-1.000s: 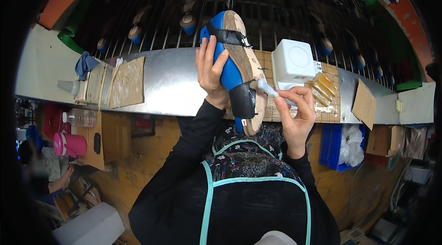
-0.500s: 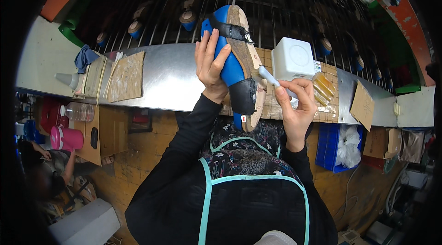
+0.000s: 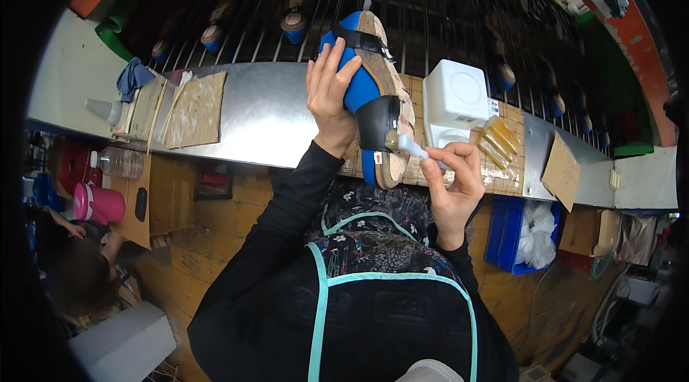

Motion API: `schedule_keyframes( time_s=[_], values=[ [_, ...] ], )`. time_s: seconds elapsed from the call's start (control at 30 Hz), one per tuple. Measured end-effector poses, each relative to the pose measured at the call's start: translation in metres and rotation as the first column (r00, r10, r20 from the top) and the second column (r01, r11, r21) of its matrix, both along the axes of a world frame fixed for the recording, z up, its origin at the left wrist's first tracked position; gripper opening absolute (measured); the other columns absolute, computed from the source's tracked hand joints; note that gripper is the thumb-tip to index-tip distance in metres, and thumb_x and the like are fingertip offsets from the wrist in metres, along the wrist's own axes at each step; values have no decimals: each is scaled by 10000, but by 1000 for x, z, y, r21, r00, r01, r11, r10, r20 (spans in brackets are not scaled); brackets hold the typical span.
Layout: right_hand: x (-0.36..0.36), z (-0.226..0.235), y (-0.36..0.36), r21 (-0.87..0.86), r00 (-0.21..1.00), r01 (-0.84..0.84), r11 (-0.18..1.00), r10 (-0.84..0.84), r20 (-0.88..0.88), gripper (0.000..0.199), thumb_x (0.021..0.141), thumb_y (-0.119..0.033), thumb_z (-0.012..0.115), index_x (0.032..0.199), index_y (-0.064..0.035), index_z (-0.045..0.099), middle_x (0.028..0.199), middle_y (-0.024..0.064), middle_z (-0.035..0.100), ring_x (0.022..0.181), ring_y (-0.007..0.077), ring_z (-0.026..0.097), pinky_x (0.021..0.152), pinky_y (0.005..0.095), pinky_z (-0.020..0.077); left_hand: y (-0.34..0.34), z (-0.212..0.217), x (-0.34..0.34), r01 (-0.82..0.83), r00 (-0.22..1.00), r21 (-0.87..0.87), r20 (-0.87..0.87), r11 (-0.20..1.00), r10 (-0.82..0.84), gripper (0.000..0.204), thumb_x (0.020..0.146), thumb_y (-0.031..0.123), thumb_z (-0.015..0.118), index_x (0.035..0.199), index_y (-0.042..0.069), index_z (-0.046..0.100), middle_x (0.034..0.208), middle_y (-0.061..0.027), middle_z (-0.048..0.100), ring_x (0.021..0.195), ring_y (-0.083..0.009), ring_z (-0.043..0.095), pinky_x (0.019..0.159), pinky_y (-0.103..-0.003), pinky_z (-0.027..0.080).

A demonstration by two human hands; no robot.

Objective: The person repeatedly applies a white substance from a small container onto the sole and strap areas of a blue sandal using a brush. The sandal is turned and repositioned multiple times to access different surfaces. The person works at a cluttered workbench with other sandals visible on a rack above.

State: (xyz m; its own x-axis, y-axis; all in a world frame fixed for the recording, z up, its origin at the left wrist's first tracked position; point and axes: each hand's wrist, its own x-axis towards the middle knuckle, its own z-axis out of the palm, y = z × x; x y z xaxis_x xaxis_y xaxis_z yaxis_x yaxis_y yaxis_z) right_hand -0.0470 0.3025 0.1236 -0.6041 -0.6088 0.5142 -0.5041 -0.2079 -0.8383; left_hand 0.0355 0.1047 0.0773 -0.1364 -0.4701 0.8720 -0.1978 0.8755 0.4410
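My left hand (image 3: 332,95) is wrapped round a blue shoe last (image 3: 362,92) from its left side, with the thumb lying over it. The last is held lengthwise above the bench edge, its underside turned partly up and to the right. A tan and brown insole (image 3: 389,81) covers that underside. Two black straps (image 3: 378,121) cross the last, their rough ends folded onto the insole. In my right hand (image 3: 457,185) a brush (image 3: 412,145) with a pale blue handle is pinched between thumb and fingers. Its bristles touch the lower strap's end, near a small red arrow label.
A white square container (image 3: 456,92) and amber blocks (image 3: 501,142) stand on a woven mat (image 3: 506,180) at right. Stained cardboard (image 3: 197,111) lies on the metal bench (image 3: 262,109). Beyond is a rack of bars (image 3: 269,38) with more lasts. A blue crate (image 3: 500,238) stands below; another person (image 3: 82,267) sits lower left.
The brush has moved down along the insole, from between the straps to the lower strap's end. The last has turned and shifted slightly upward in my left hand.
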Motion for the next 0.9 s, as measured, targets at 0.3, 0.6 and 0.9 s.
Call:
schedule_keyframes(
  time_s=[0.3, 0.6, 0.9],
  values=[
    [4, 2, 11, -15, 974, -141, 990, 142, 177, 164, 800, -24, 754, 960, 6, 731, 928, 36, 546, 748, 92, 521, 634, 211, 436, 1, 4, 2, 70, 997, 130, -29, 989, -66, 474, 742, 128, 767, 1195, 138, 627, 1369, -168, 550, 1299, -395, 479, 1073, -556, 339],
    [9, 7, 6, 62, 990, -36, 997, 27, 138, 138, 829, -46, 745, 955, 8, 729, 915, 23, 525, 730, 75, 493, 607, 208, 410, -2, 1, 7, -36, 999, 74, 39, 997, 34, 496, 725, 59, 757, 1195, 157, 632, 1366, -155, 555, 1291, -407, 479, 1069, -559, 341],
    [7, 10, 1, 68, 995, 86, 994, -83, -47, 145, 808, -54, 764, 947, -23, 735, 923, 43, 539, 718, 90, 510, 595, 216, 426, -6, 4, 16, -129, 989, -4, 71, 992, 129, 550, 711, 79, 777, 1221, 216, 623, 1392, -125, 536, 1303, -398, 464, 1079, -585, 322]
  ],
)
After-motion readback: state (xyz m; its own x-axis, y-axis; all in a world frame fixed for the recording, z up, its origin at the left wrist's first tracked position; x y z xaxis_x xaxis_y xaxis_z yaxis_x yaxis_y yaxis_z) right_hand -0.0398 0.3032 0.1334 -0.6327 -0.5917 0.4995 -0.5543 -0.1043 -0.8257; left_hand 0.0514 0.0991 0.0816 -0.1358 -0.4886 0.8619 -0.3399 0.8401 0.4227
